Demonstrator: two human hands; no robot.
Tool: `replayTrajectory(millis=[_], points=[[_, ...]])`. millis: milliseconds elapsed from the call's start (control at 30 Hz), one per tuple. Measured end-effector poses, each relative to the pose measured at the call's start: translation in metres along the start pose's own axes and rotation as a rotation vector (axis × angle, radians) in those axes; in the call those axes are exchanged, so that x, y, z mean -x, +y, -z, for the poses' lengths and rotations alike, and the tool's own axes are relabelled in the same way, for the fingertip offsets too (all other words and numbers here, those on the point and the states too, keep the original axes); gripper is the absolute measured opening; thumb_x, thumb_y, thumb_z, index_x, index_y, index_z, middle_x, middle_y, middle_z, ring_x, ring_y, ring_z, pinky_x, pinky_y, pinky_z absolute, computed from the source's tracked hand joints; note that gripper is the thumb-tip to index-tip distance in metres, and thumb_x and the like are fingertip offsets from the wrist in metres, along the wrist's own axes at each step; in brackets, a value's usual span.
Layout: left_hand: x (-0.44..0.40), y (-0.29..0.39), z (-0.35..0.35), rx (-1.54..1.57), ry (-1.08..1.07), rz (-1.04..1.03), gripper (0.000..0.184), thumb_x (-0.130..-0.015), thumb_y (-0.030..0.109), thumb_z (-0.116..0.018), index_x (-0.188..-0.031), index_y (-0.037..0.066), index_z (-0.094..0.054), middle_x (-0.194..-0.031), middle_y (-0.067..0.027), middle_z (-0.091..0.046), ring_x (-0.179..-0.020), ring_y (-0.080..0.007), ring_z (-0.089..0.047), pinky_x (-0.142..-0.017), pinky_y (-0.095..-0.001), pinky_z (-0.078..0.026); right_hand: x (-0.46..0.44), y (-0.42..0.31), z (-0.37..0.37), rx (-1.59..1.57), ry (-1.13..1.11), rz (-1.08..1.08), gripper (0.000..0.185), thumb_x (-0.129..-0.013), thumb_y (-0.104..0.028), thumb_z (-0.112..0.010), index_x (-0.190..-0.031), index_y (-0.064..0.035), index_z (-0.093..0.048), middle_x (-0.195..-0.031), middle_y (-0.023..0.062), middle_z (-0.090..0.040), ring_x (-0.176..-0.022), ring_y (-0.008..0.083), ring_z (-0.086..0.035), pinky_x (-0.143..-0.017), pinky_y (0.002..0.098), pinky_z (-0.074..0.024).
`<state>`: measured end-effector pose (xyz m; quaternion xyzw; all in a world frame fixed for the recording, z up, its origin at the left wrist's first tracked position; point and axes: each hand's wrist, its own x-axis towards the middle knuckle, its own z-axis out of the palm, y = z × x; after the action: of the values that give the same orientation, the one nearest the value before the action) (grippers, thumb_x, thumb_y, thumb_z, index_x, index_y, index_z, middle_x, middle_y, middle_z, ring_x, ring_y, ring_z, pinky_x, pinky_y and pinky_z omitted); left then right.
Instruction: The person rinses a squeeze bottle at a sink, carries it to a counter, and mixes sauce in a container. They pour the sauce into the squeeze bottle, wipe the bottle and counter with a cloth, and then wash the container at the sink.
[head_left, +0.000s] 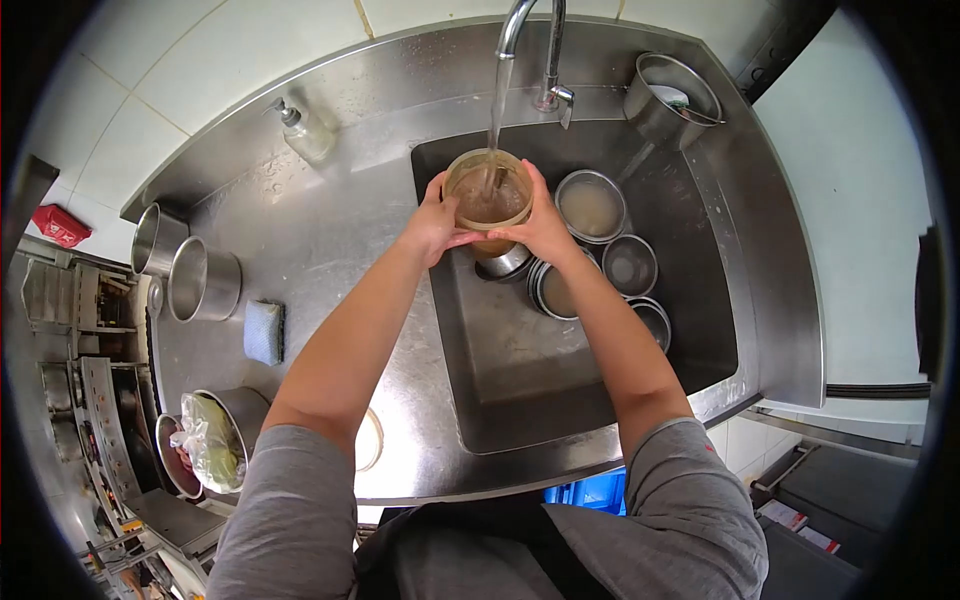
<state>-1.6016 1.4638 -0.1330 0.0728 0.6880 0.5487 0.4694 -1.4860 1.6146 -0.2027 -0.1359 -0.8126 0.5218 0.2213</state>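
Both hands hold a round, translucent plastic container (489, 208) under the tap (515, 30), and water runs into it. My left hand (434, 224) is wrapped round its left side. On the opposite side, my right hand (541, 222) grips the wall, with fingers near the rim. Cloudy water shows inside. Below and to the right, several round metal containers stand in the sink (510, 350); a larger one (590, 206) holds cloudy liquid, and a smaller one (630, 265) is beside it. Part of another metal container (506, 262) shows beneath my hands.
A soap pump bottle (308, 135) stands at the back left. On the left counter are metal pots (204, 280), a blue sponge (264, 332) and a pot with a plastic bag (212, 445). A metal bucket (672, 100) occupies the back right corner.
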Motion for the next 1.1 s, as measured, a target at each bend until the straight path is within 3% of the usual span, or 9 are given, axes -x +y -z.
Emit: replayTrajectory(millis=[200, 333, 500, 600, 733, 867, 933, 1000, 1100], points=[[0.009, 0.03, 0.006, 0.239, 0.053, -0.188, 0.044, -0.101, 0.009, -0.03, -0.144, 0.012, -0.024, -0.133, -0.0209, -0.048, -0.088, -0.0335, -0.068, -0.069, -0.0331, -0.063, -0.031, -0.048, 0.019, 0.08, -0.041, 0.05, 0.122, -0.057, -0.018, -0.092, -0.15, -0.0037, -0.014, -0.147, 0.0198, -0.038, -0.135, 0.0298, -0.04, -0.112, 0.0365, -0.0325], [0.034, 0.073, 0.027, 0.329, 0.066, -0.224, 0.042, -0.1, 0.008, -0.031, -0.142, 0.006, -0.025, -0.128, -0.0251, -0.05, -0.08, -0.037, -0.069, -0.059, -0.0325, -0.063, -0.077, -0.095, 0.055, -0.344, -0.421, 0.007, 0.094, -0.084, -0.022, -0.074, -0.152, -0.0042, -0.012, -0.152, 0.0148, -0.033, -0.138, 0.0246, -0.036, -0.112, 0.0347, -0.0318], [0.061, 0.104, 0.056, 0.326, 0.112, -0.367, 0.048, -0.095, 0.001, -0.033, -0.144, 0.005, -0.028, -0.13, -0.0251, -0.048, -0.091, -0.0389, -0.067, -0.07, -0.0323, -0.064, -0.131, -0.141, 0.03, -0.181, -0.003, 0.076, 0.03, -0.095, -0.022, -0.059, -0.11, 0.0022, -0.069, -0.101, 0.007, -0.072, -0.095, 0.0141, -0.063, -0.09, 0.0298, -0.0457], [0.065, 0.104, 0.08, 0.302, 0.165, -0.376, 0.047, -0.097, 0.003, -0.031, -0.144, 0.004, -0.027, -0.131, -0.0255, -0.048, -0.093, -0.038, -0.067, -0.071, -0.0322, -0.063, -0.138, -0.109, 0.038, -0.232, -0.05, -0.022, 0.029, -0.094, -0.023, -0.06, -0.108, 0.0013, -0.069, -0.101, 0.0079, -0.072, -0.094, 0.0149, -0.063, -0.088, 0.0281, -0.0461], [0.061, 0.089, 0.12, 0.342, 0.188, -0.409, 0.049, -0.1, 0.006, -0.034, -0.146, 0.004, -0.019, -0.135, -0.0264, -0.044, -0.098, -0.0396, -0.065, -0.074, -0.0341, -0.062, -0.149, 0.037, 0.06, 0.488, 0.763, 0.002, 0.021, -0.085, -0.02, -0.066, -0.098, -0.0031, -0.068, -0.104, 0.0198, -0.066, -0.099, 0.0337, -0.062, -0.089, 0.0384, -0.0482], [0.097, 0.063, 0.123, 0.519, 0.256, -0.441, 0.061, -0.098, 0.003, -0.039, -0.153, 0.011, -0.013, -0.15, -0.0243, -0.027, -0.111, -0.0345, -0.061, -0.091, -0.0333, -0.055, -0.152, 0.13, 0.058, 0.128, 0.655, -0.335, 0.03, -0.084, -0.021, -0.068, -0.107, -0.0013, -0.062, -0.107, 0.021, -0.063, -0.104, 0.0343, -0.059, -0.091, 0.0423, -0.0458], [0.121, 0.02, 0.129, 0.034, 0.355, -0.441, 0.071, -0.097, 0.002, -0.043, -0.155, 0.016, -0.005, -0.157, -0.0189, -0.017, -0.114, -0.0292, -0.059, -0.094, -0.0331, -0.05, -0.151, 0.123, 0.046, -0.106, 0.609, -0.388, 0.032, -0.084, -0.021, -0.068, -0.108, -0.0003, -0.061, -0.106, 0.0202, -0.063, -0.102, 0.0336, -0.059, -0.091, 0.0436, -0.0458], [0.122, -0.045, 0.143, -0.47, 0.378, -0.605, 0.069, -0.094, 0.008, -0.056, -0.152, 0.012, -0.02, -0.142, -0.0185, -0.041, -0.103, -0.0244, -0.063, -0.089, -0.0331, -0.053, -0.122, 0.05, 0.025, 0.653, 0.978, -0.122, 0.025, -0.09, -0.019, -0.063, -0.105, 0.0007, -0.062, -0.1, 0.0169, -0.063, -0.092, 0.0283, -0.062, -0.082, 0.0401, -0.0504], [0.123, -0.043, 0.088, -0.555, 0.147, -0.491, 0.053, -0.089, 0.014, -0.064, -0.138, 0.006, -0.046, -0.13, -0.0173, -0.051, -0.094, -0.0206, -0.064, -0.082, -0.0306, -0.053, -0.118, -0.007, 0.008, -0.604, 0.075, -0.458, 0.02, -0.094, -0.012, -0.056, -0.109, 0.0, -0.062, -0.096, 0.012, -0.063, -0.083, 0.0216, -0.063, -0.071, 0.031, -0.0527]])
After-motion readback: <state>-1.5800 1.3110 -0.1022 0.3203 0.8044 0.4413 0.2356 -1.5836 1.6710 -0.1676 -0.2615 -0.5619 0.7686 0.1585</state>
